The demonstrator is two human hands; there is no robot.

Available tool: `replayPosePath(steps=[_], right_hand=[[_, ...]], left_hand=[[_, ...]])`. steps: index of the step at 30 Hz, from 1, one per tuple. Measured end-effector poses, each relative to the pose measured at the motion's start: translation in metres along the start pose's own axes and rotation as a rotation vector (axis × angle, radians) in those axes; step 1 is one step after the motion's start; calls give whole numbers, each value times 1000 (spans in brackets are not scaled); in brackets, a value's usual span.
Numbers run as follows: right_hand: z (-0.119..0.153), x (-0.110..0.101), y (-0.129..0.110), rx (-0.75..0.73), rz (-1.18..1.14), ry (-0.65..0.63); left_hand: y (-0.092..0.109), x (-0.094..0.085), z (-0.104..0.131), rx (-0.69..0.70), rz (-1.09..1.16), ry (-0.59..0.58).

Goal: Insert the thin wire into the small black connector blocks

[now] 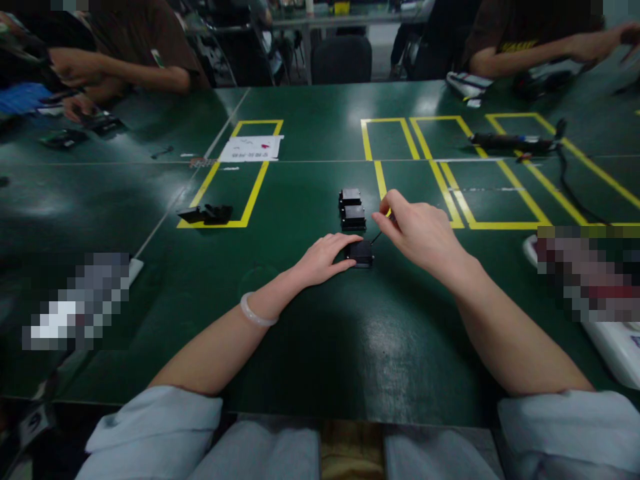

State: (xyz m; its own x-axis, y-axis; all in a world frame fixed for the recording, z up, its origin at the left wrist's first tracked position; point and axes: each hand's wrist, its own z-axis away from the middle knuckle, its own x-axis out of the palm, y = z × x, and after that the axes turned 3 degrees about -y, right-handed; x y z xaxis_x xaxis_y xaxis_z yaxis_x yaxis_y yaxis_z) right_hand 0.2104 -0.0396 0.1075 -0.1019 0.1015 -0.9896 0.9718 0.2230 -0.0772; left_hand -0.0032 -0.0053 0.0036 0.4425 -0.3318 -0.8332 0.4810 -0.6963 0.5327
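A small black box-shaped part (pixel 361 253) lies on the green table, gripped at its left side between the thumb and fingers of my left hand (pixel 325 259). My right hand (pixel 413 223) pinches a thin dark tool (pixel 379 235), whose tip comes down at the part's upper right corner. Its handle is hidden in my fingers, so I cannot tell its exact kind. Just beyond sit two similar black parts with greyish tops, a nearer one (pixel 353 217) and a farther one (pixel 350 197).
Yellow tape outlines mark the green table (pixel 310 347). A black object (pixel 206 213) and a paper label (pixel 253 148) lie left; a black rod-shaped tool with a cord (pixel 515 142) lies right. White-edged items, partly blurred out, flank me. Two people work across the table.
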Motion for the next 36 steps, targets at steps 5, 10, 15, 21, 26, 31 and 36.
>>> replayPosePath(steps=[5,10,15,21,26,31,36], right_hand=[[0,-1,-2,25,85,-20],[0,-1,-1,-5,46,-17],[1,-2,-1,-20,1,-6],[2,-2,-3,9,84,-17],[1,1,-2,0,75,5],[2,0,-2,-17,24,14],[2,-1,-3,10,78,-7]], left_hand=[[0,0,0,2,-7,-1],[1,0,0,-2,-15,-2],[2,0,0,-11,-21,-1],[2,1,0,-11,-24,3],[2,0,0,-16,-30,8],[2,0,0,-8,-34,6],[2,1,0,-9,-36,4]])
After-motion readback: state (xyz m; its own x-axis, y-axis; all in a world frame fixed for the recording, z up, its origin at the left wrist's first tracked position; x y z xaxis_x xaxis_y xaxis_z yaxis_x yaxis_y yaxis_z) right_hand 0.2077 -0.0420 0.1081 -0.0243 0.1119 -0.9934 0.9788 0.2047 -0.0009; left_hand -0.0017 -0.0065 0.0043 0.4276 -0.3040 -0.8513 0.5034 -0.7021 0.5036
